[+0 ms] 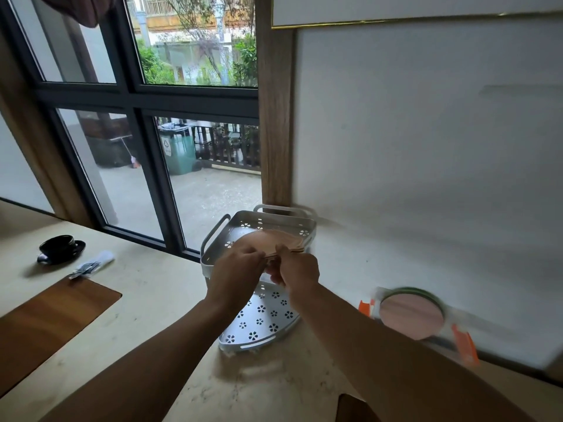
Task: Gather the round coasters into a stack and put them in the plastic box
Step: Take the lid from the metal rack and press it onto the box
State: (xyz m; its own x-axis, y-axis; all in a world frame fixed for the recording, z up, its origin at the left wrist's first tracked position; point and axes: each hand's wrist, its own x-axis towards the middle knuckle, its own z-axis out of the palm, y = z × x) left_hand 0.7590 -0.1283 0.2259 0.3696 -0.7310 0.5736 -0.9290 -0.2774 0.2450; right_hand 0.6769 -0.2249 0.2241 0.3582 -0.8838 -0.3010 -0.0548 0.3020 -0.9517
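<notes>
Several thin, round, pinkish-brown coasters lie fanned in a loose pile over the upper tier of a white two-tier corner rack. My left hand and my right hand both pinch the near edge of this pile from either side. At the right, against the wall, a clear plastic box with orange clips holds more round coasters, a pink one on top and a green edge showing behind it.
The rack's lower tier with flower-shaped holes juts toward me under my hands. A black cup on a saucer, wrapped cutlery and a wooden placemat sit at the left. A window is behind the rack, a white wall at the right.
</notes>
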